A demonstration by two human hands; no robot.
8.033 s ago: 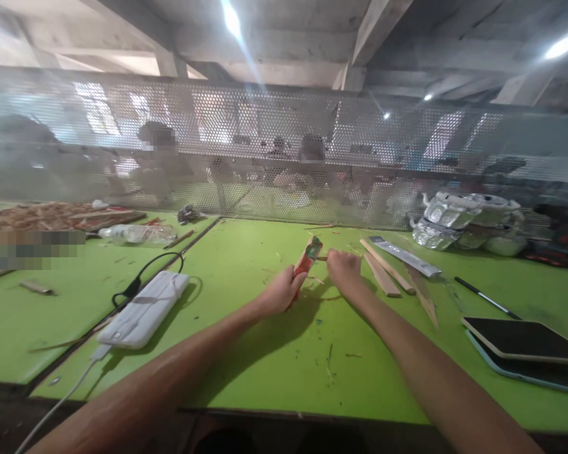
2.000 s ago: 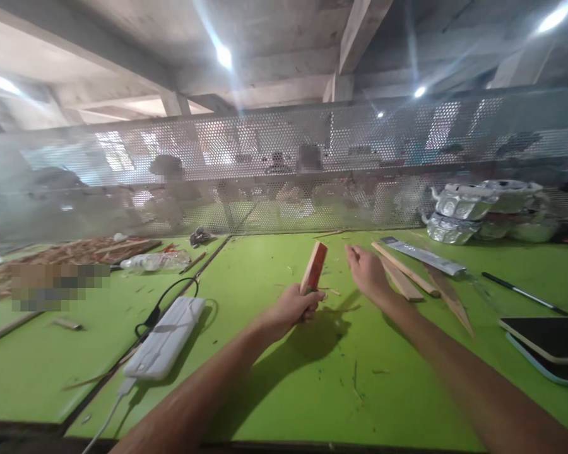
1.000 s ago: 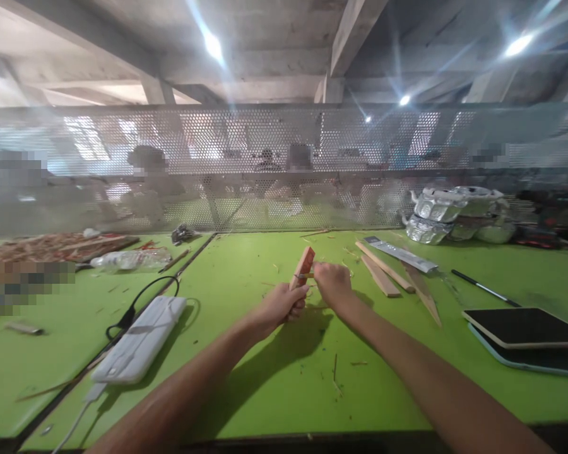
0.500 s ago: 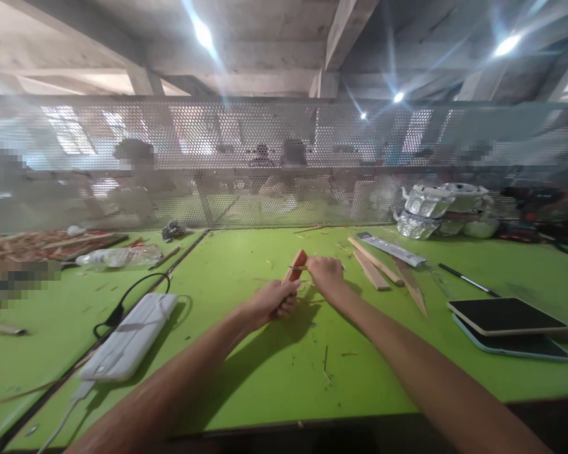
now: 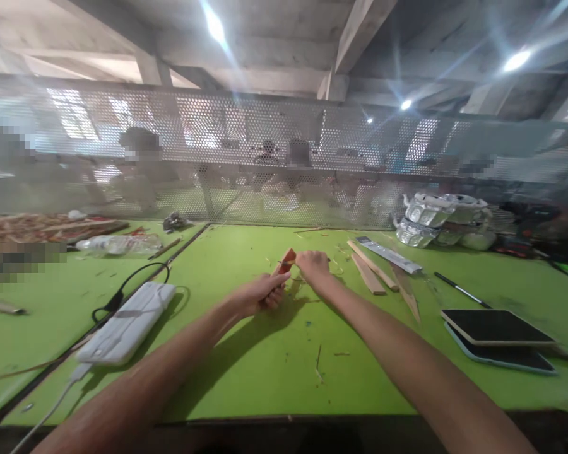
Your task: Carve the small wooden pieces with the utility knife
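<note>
My left hand (image 5: 258, 294) is closed round the lower end of a reddish wooden strip (image 5: 286, 260) that stands tilted on the green table (image 5: 274, 353). My right hand (image 5: 313, 267) is closed just right of the strip's top, gripping a thin blade-like tool (image 5: 284, 263) laid across the wood. Small wood shavings lie around both hands.
Wooden strips (image 5: 370, 276) and a metal ruler (image 5: 388, 254) lie to the right. Farther right are a pen (image 5: 461, 290) and stacked tablets (image 5: 499, 328). A white power bank (image 5: 127, 322) with cables lies left. Foil containers (image 5: 442, 222) sit by the perforated screen (image 5: 265, 157); people sit behind it.
The wooden strip has tipped lower in my left hand. My right hand, open and away two seconds ago, has closed in at the strip's top with the thin tool.
</note>
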